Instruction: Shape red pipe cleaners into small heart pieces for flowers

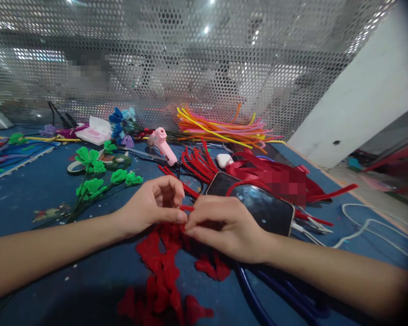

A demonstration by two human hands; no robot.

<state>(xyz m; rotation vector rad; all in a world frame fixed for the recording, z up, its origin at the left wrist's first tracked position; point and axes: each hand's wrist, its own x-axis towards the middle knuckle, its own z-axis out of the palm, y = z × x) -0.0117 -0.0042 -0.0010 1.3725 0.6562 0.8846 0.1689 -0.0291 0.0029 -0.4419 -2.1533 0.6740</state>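
Observation:
My left hand (156, 203) and my right hand (229, 225) meet at the middle of the table, fingertips nearly touching. Between them a short stretch of red pipe cleaner (187, 208) shows, pinched by both hands; the rest of it is hidden behind my fingers. Directly below lies a loose pile of red fuzzy petal shapes (161, 271). A smartphone (258, 203) with a dark screen rests behind my right hand, plugged into a white cable (357, 231). Several red pipe cleaners (199, 165) fan out just beyond my fingers.
Green fuzzy flowers (91, 188) on stems lie left, near a tape roll (75, 168). Farther back are blue flowers (117, 123), a pink glue gun (165, 146), and yellow, orange and pink pipe cleaners (221, 129). Red ribbon (258, 170) heaps right; a perforated metal screen (190, 59) stands behind.

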